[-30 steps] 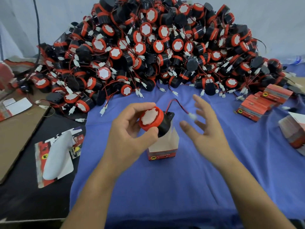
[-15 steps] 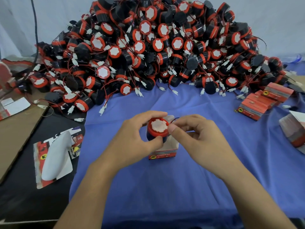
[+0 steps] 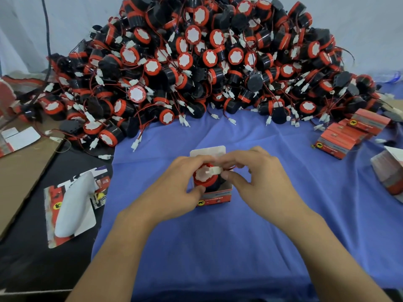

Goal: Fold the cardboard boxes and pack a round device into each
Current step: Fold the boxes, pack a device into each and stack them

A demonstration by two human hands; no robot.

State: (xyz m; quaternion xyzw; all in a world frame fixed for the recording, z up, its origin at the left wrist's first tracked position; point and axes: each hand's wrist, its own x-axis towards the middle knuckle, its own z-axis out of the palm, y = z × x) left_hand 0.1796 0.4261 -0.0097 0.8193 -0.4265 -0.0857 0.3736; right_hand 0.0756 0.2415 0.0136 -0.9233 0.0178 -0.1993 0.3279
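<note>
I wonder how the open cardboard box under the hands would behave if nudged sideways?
Probably light and flimsy: the box is thin card, lid flap open, so it may tip or crumple. The blue cloth likely limits sliding. The left hand gripping the round device in its mouth, while the right hand pinches the white connector, probably steadies it.

Red-rimmed black round device point(image 3: 206, 177) with white face, red-banded box point(image 3: 214, 196), blue cloth point(image 3: 218, 247).

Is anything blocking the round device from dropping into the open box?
Nothing visible: the round device sits partly in the open box, the lid flap up behind it, the white connector lying on top. Box interior hidden.
</note>
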